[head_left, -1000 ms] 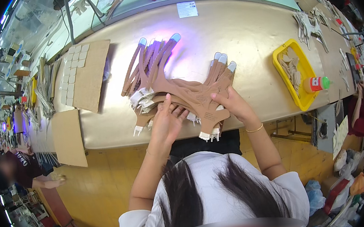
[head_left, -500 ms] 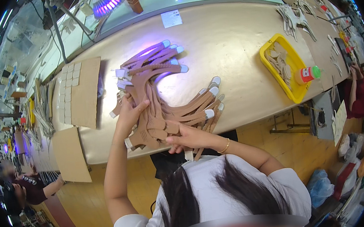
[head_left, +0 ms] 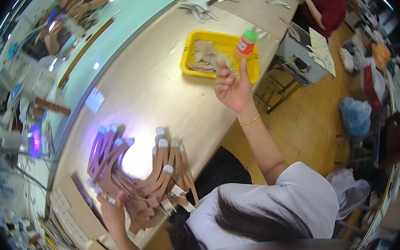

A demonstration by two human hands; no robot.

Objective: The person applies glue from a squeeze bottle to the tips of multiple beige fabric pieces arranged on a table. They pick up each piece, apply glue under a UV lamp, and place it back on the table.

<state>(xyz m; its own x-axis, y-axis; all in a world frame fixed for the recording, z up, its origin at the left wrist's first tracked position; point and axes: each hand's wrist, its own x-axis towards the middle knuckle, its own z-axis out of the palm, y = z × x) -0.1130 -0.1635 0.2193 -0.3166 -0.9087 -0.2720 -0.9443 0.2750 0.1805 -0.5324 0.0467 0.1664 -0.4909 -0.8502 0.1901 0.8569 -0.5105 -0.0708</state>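
Observation:
My right hand (head_left: 234,92) is raised in front of the yellow tray (head_left: 185,61), its fingers apart and slightly curled, with nothing in it. Just beyond its fingertips a glue bottle (head_left: 244,46) with a green cap and red label leans at the tray's right side. Flat beige pieces (head_left: 205,57) lie inside the tray. At the lower left, my left hand (head_left: 113,214) grips the edge of a pile of brown strap pieces (head_left: 141,193). The straps fan out in curved bundles with pale, whitish tips. My left fingertips are partly hidden by the pile.
A cardboard sheet (head_left: 74,197) lies left of the pile. White cut pieces (head_left: 200,2) sit at the table's far end. A lit lamp (head_left: 35,141) stands at the left. A co-worker in red (head_left: 328,6) sits at the far right; another person's arms (head_left: 85,6) show at the top left.
My right hand has left the brown straps and moved right to the yellow tray, opening. My left hand stays at the pile. The whole view has turned toward the right.

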